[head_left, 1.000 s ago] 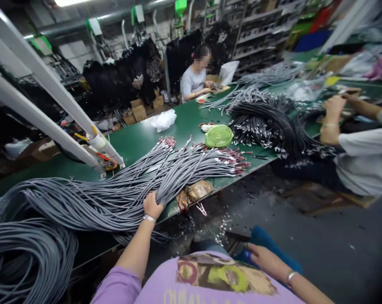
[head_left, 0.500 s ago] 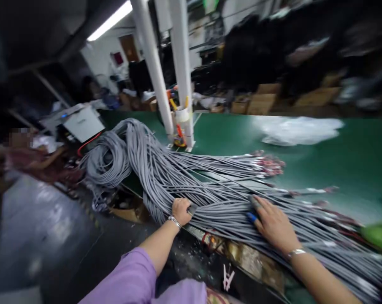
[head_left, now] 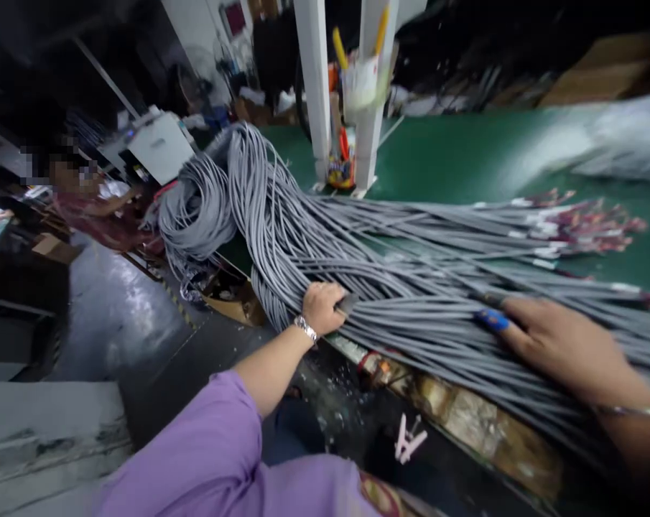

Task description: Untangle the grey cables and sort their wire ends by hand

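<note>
A large bundle of grey cables (head_left: 411, 323) stretches across the green table, looped over itself at the far left. My left hand (head_left: 323, 309) is closed round part of the bundle near the table's front edge. Something dark grey shows at its fingertips, too blurred to name. Farther right, my right hand (head_left: 567, 345) lies over the cables with thumb and forefinger stretched out and apart. A blue cover is on that thumb and a dark one on the forefinger; its other fingers are hidden. Reddish wire ends (head_left: 599, 224) with white tags finish the upper group of cables.
A coil of grey cable (head_left: 198, 208) hangs at the table's left end. White posts (head_left: 317, 93) rise from the green table (head_left: 443, 154), with a holder of yellow-handled tools (head_left: 362, 86). Clear plastic (head_left: 626, 136) lies far right. A co-worker (head_left: 95, 205) sits at left; a pink clip (head_left: 409, 438) hangs in front.
My view has tilted down and come nearer the table. My right hand has moved rightward along the cables, farther from my left hand, which keeps its hold at the same place on the bundle.
</note>
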The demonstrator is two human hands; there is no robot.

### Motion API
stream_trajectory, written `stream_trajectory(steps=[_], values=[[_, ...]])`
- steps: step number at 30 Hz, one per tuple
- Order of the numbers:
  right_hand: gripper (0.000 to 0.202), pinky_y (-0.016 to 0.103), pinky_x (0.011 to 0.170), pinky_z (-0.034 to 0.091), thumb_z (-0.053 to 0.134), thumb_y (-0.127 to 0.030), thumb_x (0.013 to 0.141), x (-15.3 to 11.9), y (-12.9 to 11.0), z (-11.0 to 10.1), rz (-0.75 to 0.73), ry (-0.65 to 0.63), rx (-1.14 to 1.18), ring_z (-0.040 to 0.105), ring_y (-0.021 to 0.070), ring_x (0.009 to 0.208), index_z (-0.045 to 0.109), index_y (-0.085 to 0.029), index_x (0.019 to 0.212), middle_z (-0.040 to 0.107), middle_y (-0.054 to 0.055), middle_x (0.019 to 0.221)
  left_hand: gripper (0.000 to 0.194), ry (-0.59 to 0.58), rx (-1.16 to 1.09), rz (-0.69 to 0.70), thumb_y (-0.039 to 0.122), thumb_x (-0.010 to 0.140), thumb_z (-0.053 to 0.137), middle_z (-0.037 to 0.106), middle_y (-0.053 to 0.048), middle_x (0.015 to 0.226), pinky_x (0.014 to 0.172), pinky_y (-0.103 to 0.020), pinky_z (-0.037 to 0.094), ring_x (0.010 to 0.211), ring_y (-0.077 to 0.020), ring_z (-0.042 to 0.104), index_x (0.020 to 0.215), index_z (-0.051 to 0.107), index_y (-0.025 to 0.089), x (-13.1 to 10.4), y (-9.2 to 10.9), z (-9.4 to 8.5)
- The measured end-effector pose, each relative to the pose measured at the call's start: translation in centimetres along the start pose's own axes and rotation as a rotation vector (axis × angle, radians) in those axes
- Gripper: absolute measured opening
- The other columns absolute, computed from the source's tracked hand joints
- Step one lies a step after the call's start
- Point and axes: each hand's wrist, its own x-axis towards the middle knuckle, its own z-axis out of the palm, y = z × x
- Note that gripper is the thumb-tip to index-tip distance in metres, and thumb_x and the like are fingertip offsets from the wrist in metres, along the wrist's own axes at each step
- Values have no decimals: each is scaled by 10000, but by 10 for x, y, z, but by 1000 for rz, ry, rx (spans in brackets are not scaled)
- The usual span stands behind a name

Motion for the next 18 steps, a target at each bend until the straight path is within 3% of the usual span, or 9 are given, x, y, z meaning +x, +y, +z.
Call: stream_trajectory(steps=[3, 6, 10, 15, 18], values=[[389, 305, 550, 393, 306, -532, 830, -5, -6, -6, 73, -106, -82, 570, 232, 686, 500, -216, 712, 613, 105, 734, 236, 6, -4, 0, 339, 858, 460, 618, -38, 707, 726, -326, 372, 743, -178, 577, 733, 596, 192, 0, -2, 4], [434, 270, 492, 312, 294, -582, 849, -10, -10, -8, 164, -113, -77, 491, 191, 604, 477, -215, 706, 565, 81, 672, 245, 25, -18, 11, 344, 868, 449, 617, -28, 710, 718, -324, 364, 740, -175, 576, 740, 594, 194, -1, -4, 6], [451, 268, 509, 266, 332, -579, 860, -22, -16, -7, 152, 38, -118, 456, 181, 617, 541, -190, 771, 555, 82, 686, 214, 72, -22, 19, 318, 866, 452, 624, -34, 739, 744, -329, 360, 766, -184, 578, 782, 605, 194, -5, -6, 9], [426, 286, 546, 286, 367, -522, 876, -48, -34, -13, 19, 170, -171, 475, 185, 618, 532, -171, 700, 578, 95, 685, 203, 4, -42, -56, 310, 859, 467, 653, -66, 806, 802, -341, 365, 844, -208, 587, 777, 610, 192, -10, -5, 6], [359, 301, 597, 323, 409, -456, 876, -70, -44, -15, -93, 331, -193, 509, 201, 648, 551, -167, 717, 587, 92, 689, 240, 74, -23, -45, 321, 871, 453, 665, -69, 806, 791, -326, 390, 836, -204, 600, 766, 625, 190, -12, -2, -1]])
